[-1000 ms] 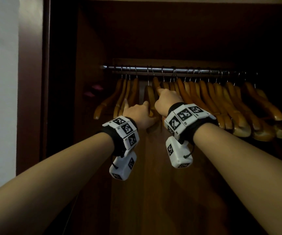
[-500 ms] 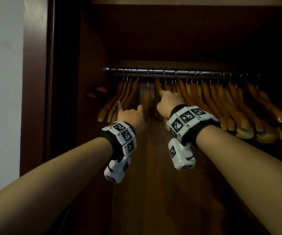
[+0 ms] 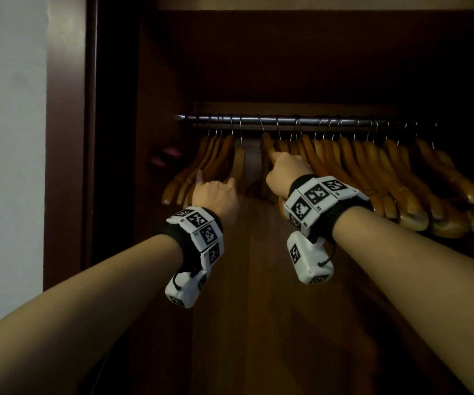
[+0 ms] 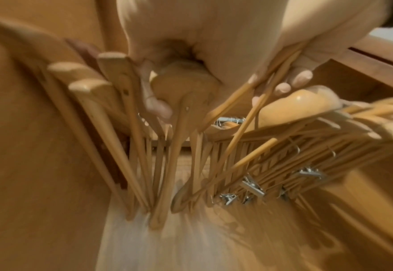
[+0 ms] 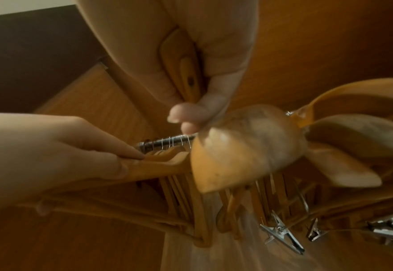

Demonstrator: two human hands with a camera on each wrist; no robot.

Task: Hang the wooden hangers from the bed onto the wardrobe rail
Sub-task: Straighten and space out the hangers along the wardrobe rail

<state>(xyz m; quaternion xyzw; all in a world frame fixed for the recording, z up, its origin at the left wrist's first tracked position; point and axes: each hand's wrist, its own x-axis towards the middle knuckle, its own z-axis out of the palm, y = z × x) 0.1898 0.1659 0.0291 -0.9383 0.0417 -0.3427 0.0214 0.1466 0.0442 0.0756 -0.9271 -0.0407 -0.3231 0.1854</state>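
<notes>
A chrome wardrobe rail [image 3: 258, 120] carries many wooden hangers [image 3: 372, 178], tightly packed to the right and a smaller bunch [image 3: 210, 155] to the left. My left hand [image 3: 216, 192] is at the lower ends of the left bunch; in the left wrist view its fingers [image 4: 158, 106] curl round the rounded end of one hanger [image 4: 181, 82]. My right hand [image 3: 284, 169] grips the shoulder of a hanger [image 3: 267, 143] at the left edge of the right group, fingers wrapped round the wood [image 5: 181, 73]. Between the hands is a gap with a single hanger [image 3: 240, 161].
The wardrobe's dark side wall [image 3: 156, 81] stands just left of the rail's end, and a shelf [image 3: 315, 4] runs above. The wooden back panel [image 3: 253, 280] shows below the hangers. Metal clips [image 5: 281, 232] hang from some hanger bars. A white wall [image 3: 16, 138] is at far left.
My left hand has moved left and down, away from the right hand, and the gap between the two hanger groups has widened. My right hand keeps its grip in the same place.
</notes>
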